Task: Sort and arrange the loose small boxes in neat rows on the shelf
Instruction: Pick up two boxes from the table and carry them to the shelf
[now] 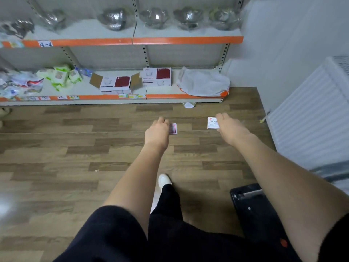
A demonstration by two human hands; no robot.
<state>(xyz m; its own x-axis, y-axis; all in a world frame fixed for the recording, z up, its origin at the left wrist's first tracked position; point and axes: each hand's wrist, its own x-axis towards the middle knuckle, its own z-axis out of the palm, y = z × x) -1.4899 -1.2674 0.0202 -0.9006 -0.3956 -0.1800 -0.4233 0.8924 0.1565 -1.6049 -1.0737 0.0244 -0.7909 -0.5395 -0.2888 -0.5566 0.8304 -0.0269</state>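
Left hand [157,132], arm stretched out over the floor: fingers curled round a small white box with red print [173,128], which juts from the right side of the fist, most of it hidden behind the hand. Right hand [229,127], likewise outstretched: grips a small white staples box with black lettering [213,123], the box standing out from the hand's left side, its printed face turned toward the camera. The two boxes are well apart, both held in the air above the brown wood-pattern plank floor [75,152] and short of the low orange-edged metal shelf [181,95] at the far side. On that shelf, left to right: green-and-white soft packets [60,75]; a white-and-maroon carton with open flaps [115,83]; a stack of closed white-and-maroon cartons [156,76]; a crumpled white plastic bag [204,83] at the right end. Upper shelf: plastic-wrapped glass bowls [188,17] in a row. Right side: white ribbed radiator [311,114] against the wall. Near right: black object with metal fittings [251,203], partly behind the right forearm. A white shoe [164,180] shows between the arms.
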